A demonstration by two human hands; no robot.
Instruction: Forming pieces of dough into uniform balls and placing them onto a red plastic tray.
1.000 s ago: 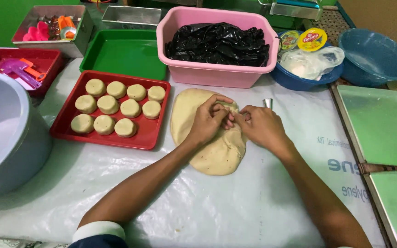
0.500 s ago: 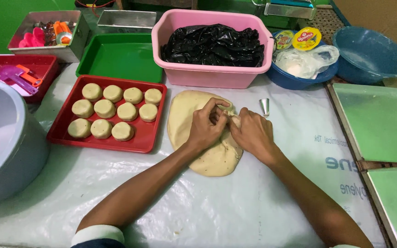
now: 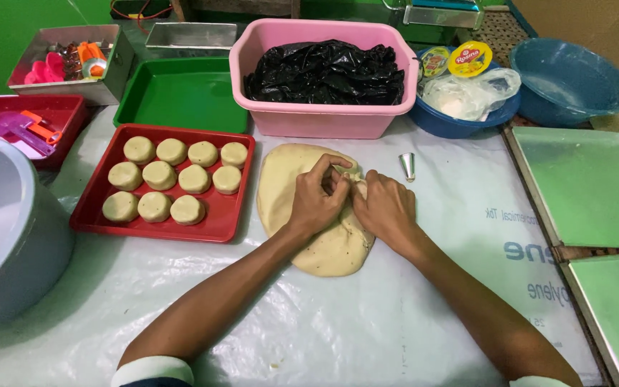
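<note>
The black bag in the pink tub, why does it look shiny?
Head view: light from above glints off the crinkled black bag, making pale streaks; the white table cover shines softly too; both hands and the dough look sharp, not blurry.

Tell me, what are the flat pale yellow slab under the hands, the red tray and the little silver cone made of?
The flat pale yellow slab looks like soft dough: matte, and it dents under both hands. The red tray seems to be plastic, smooth with a slight shine. The little silver cone is probably metal, since it gleams brightly.
</note>
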